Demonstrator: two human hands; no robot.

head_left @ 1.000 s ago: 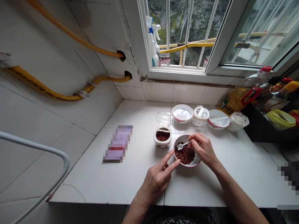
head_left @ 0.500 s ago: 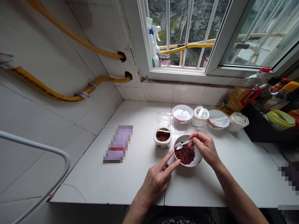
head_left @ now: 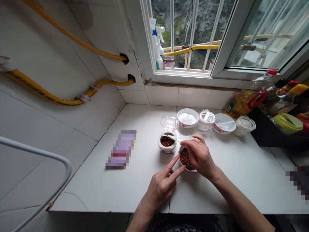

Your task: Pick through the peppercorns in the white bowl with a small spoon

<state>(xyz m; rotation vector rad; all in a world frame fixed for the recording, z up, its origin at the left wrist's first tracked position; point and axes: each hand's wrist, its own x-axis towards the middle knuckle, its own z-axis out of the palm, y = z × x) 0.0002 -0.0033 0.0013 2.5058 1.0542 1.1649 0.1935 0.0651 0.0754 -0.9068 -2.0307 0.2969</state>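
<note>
"On the tabletop (head_left: 96, 190), how far along?"

"Partway, I judge: red seeds (head_left: 186, 159) lie in both jar (head_left: 167, 149) and bowl (head_left: 192, 171). My right hand (head_left: 199, 155) holds the spoon (head_left: 174, 139) at the jar's mouth; my left hand (head_left: 161, 184), two fingers spread, touches the bowl."

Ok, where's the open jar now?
In the head view, the open jar stands on the white counter, just left of the bowl that the left hand touches, its clear lid raised behind.
</note>
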